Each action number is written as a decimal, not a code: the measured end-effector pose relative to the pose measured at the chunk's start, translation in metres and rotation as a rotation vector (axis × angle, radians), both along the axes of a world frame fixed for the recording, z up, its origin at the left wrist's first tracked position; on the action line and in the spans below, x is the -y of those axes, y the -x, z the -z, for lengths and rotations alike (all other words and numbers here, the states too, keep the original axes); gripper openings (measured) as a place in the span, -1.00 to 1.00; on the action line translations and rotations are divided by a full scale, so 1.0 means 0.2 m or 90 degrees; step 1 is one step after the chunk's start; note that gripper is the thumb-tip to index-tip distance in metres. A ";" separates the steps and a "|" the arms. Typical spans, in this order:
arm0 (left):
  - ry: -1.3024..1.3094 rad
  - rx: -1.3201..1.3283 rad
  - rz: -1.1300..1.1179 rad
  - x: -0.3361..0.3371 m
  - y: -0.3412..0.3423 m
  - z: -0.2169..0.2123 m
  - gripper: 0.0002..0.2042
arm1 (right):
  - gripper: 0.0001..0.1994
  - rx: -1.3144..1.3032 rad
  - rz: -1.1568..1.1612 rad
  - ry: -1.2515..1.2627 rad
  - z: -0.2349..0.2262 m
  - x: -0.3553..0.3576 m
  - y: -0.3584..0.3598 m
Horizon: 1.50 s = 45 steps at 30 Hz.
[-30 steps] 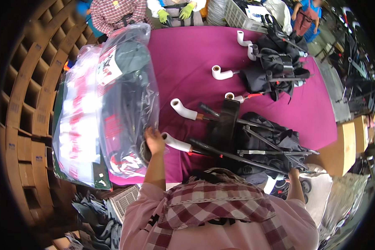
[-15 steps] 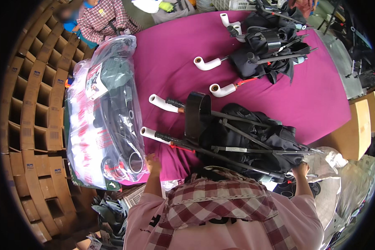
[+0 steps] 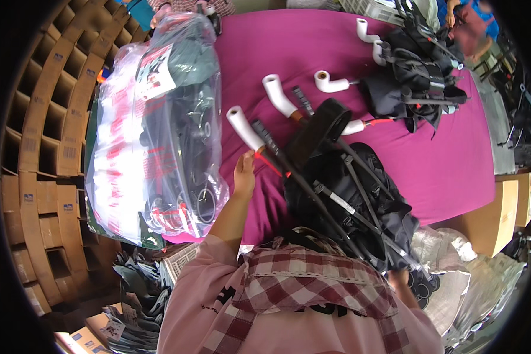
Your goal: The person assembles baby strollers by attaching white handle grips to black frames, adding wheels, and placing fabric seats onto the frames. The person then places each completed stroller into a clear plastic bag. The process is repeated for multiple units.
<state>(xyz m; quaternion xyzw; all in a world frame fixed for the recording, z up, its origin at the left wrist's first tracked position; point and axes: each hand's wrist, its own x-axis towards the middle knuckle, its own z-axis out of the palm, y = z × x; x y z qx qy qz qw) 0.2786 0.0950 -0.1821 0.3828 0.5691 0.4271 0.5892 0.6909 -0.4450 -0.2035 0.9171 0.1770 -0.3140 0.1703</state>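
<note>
A folded black stroller [image 3: 336, 194] lies at a slant on the table's near edge, with two handles in white curved sleeves and a black armrest-like loop across the tubes. My left hand [image 3: 244, 174] is beside the nearer white handle sleeve [image 3: 245, 128] and its red strap, fingers stretched out and not wrapped round anything. At the stroller's lower end, my right hand [image 3: 399, 278] grips the frame; its fingers are partly hidden. Left of my left hand is a stack of strollers in clear plastic [image 3: 180, 135].
More folded black strollers [image 3: 383, 94] with white-sleeved handles lie at the far right of the magenta-covered table [image 3: 454, 183]. Stacked cardboard boxes [image 3: 41, 130] line the left. A carton [image 3: 495, 218] stands at right. Another person's checked sleeve [image 3: 218, 6] shows beyond the bagged stack.
The stroller has swung round, its handles moving farther away and its lower end nearer me. My left hand has moved forward to the handles; my right hand has come in to the left and nearer.
</note>
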 end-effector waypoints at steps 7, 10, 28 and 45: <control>-0.173 -0.305 0.121 0.18 0.51 0.43 -0.67 | -0.59 -0.080 -0.217 0.010 0.07 -0.08 0.66; -0.114 -0.196 0.069 0.30 0.67 0.48 -0.69 | -0.50 -0.047 0.076 0.025 -0.04 -0.49 0.98; -0.372 -0.382 0.275 0.37 0.86 0.37 -0.72 | -0.54 -0.053 -0.291 -0.650 -0.46 -1.82 1.51; -0.122 -0.385 0.153 1.09 0.90 0.29 -0.76 | -0.64 -0.571 0.390 -0.393 0.06 -1.34 1.13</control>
